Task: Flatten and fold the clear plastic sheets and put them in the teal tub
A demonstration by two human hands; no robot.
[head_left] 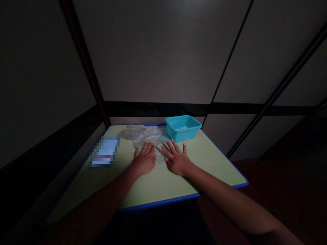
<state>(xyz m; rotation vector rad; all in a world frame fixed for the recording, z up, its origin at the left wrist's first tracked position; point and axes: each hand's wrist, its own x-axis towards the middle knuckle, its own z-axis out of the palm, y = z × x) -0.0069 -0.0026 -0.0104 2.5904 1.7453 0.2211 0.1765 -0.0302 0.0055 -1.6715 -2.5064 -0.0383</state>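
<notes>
Clear plastic bags [139,134] lie crumpled and overlapping across the back middle of the table. My left hand [145,160] rests palm down with fingers spread, at the near edge of this plastic. Beside it, my right hand [176,159] is also flat with its fingers apart, touching the right part of the plastic. A turquoise plastic basket [182,129] stands just beyond my right fingertips, with something clear and shiny inside that I cannot make out. Neither hand grips anything.
The pale table [153,190] has a blue rim. On its left lies a flat, blurred-out bluish object [105,152]. Behind the table rises a panelled wall or cabinet front [158,54], close to the far edge. Reddish floor [268,183] shows at the right.
</notes>
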